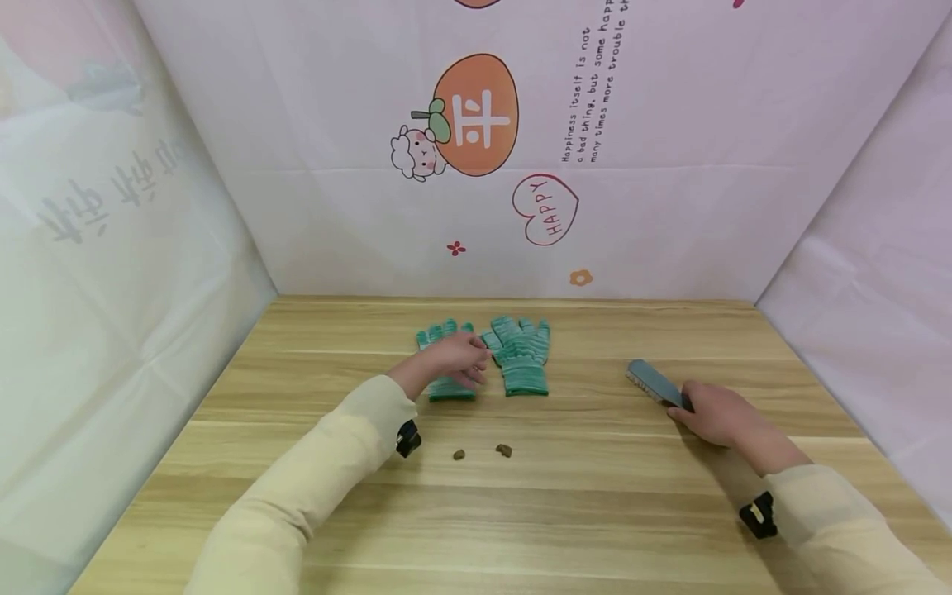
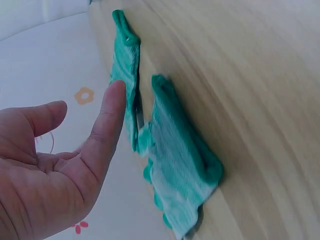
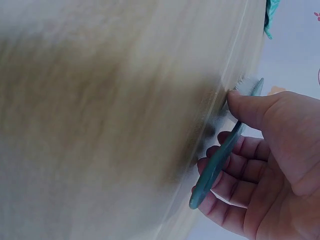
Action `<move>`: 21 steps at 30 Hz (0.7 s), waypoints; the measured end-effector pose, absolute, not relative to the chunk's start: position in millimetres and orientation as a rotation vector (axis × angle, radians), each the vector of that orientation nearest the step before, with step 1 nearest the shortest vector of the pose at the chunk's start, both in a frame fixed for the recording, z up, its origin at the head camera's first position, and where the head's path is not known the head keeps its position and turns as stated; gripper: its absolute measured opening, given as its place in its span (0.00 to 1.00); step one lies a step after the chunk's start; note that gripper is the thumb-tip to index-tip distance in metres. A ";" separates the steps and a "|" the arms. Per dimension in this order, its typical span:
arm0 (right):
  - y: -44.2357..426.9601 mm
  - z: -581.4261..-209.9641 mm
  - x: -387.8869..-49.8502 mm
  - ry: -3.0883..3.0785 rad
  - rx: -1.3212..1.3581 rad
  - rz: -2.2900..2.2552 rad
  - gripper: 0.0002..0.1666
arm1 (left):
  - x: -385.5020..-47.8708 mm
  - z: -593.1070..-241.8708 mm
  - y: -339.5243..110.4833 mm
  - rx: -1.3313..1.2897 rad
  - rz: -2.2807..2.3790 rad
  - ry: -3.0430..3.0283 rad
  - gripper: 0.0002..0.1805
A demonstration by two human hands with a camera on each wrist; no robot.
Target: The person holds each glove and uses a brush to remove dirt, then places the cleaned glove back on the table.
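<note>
My right hand [image 1: 714, 413] grips the handle of a blue-green brush [image 1: 653, 382] at the right of the table. In the right wrist view the thumb and curled fingers hold the handle [image 3: 215, 162], and pale bristles show past the thumb. Above the left glove [image 1: 452, 387] hovers my left hand [image 1: 455, 355], its fingers loosely extended and holding nothing. A second green-and-white knit glove [image 1: 524, 359] lies flat just to the right. The left wrist view shows both glove cuffs beyond the left hand [image 2: 65, 160], apart from its fingers.
Two small brown lumps [image 1: 504, 450] lie on the wood-grain table [image 1: 565, 512] in front of the gloves. A printed white cloth wall [image 1: 654, 207] stands behind the table's back edge, and white cloth sides [image 1: 878, 273] flank it.
</note>
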State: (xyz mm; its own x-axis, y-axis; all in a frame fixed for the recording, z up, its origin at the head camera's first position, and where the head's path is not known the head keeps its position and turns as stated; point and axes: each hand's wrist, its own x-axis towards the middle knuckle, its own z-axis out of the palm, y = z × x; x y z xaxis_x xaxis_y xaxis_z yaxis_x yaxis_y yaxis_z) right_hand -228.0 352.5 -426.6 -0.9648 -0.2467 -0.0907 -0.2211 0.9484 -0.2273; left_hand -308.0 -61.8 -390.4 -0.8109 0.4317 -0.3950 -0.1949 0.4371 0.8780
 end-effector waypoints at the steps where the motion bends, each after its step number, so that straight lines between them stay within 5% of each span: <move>1: 352.6 -426.6 -228.4 2.985 -0.361 -0.324 0.17 | -307.5 -389.0 -64.3 0.189 1.381 2.148 0.15; 5: 352.4 -427.0 -229.9 2.986 -0.372 -0.315 0.18 | -306.7 -383.8 -72.3 0.167 1.385 2.191 0.22; 21: 346.9 -404.2 -241.0 2.942 -0.346 -0.357 0.34 | -305.5 -373.5 -83.4 0.254 1.333 2.334 0.19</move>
